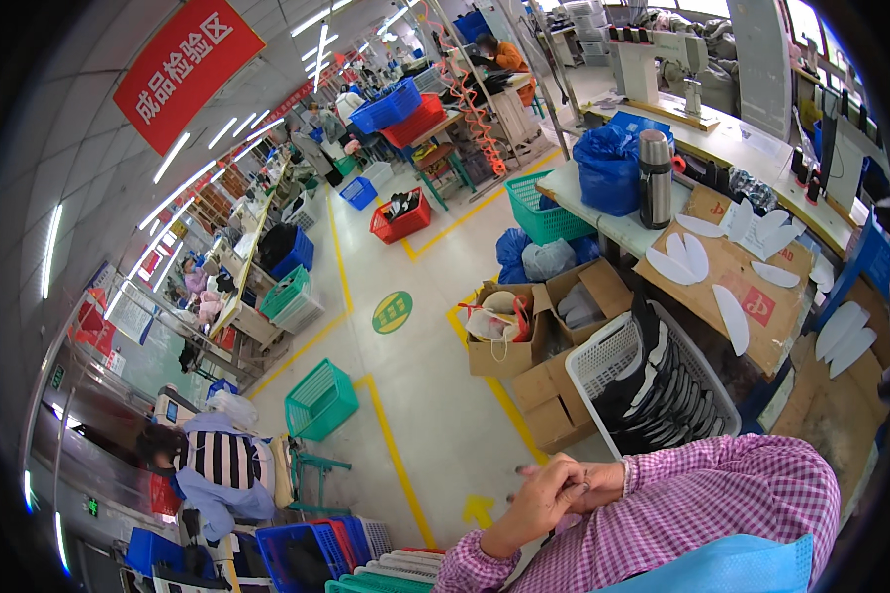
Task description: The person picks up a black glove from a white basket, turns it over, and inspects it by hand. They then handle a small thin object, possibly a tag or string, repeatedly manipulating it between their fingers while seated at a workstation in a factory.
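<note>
In front of my body my two hands are clasped, standing clear of any bench. My left hand (539,506) is closed, its fingers wrapped over my right hand (599,481). Most of the right fingers are hidden behind the left, so their shape is unclear; no object shows between the hands. Both arms wear pink-and-white checked sleeves (732,494). Nearest to the hands is a white plastic basket (585,381) filled with a row of dark shoe-like pieces (653,395). Open cardboard boxes (554,400) stand beside it, one with white and red items inside.
At right, a bench holds cardboard with white sole-shaped pieces (732,318), a steel flask (655,178) and a blue bag (608,168). Green crate (321,399) and red crate (401,215) sit on the yellow-lined floor. A person in stripes (222,460) works at left; stacked baskets (311,553) stand below.
</note>
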{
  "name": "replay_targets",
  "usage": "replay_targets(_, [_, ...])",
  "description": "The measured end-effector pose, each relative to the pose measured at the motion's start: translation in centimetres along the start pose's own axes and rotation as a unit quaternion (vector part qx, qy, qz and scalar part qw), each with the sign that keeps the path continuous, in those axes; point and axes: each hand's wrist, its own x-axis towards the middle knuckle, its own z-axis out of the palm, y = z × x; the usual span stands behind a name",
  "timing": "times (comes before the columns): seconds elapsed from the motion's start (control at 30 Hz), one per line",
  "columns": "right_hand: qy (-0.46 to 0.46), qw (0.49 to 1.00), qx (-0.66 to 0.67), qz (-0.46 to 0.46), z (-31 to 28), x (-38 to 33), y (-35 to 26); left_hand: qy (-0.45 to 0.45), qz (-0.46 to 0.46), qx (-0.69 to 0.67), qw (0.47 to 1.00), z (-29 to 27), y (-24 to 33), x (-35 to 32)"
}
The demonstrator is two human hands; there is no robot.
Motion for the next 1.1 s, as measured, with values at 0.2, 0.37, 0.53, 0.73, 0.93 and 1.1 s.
replay_targets(0.2, [0.086, 0.994, 0.018, -0.067, 2.2, -2.3, -1.0, 0.043, -0.099, -0.237, 0.965, 3.1, -0.8, -1.0])
replay_targets(0.37, [0.107, 0.990, 0.031, -0.089, 2.7, -3.2, -1.4, 0.159, -0.049, -0.283, 0.945, 6.4, -1.5, -1.2])
replay_targets(0.53, [0.135, 0.986, 0.036, -0.095, 3.0, -3.7, -1.0, 0.160, -0.029, -0.098, 0.982, 6.0, -1.6, -1.7])
replay_targets(0.73, [0.126, 0.986, 0.039, -0.103, 2.2, -3.4, -1.9, 0.172, 0.023, -0.104, 0.979, 4.0, -0.7, -0.2])
replay_targets(0.93, [0.067, 0.985, -0.019, -0.160, 2.3, 0.2, -2.0, 0.193, 0.106, 0.025, 0.975, 1.4, -0.9, 1.7])
replay_targets(1.1, [0.089, 0.986, -0.062, -0.127, 3.5, 4.7, -4.0, 0.209, 0.144, -0.009, 0.967, -2.5, -0.6, 1.9])
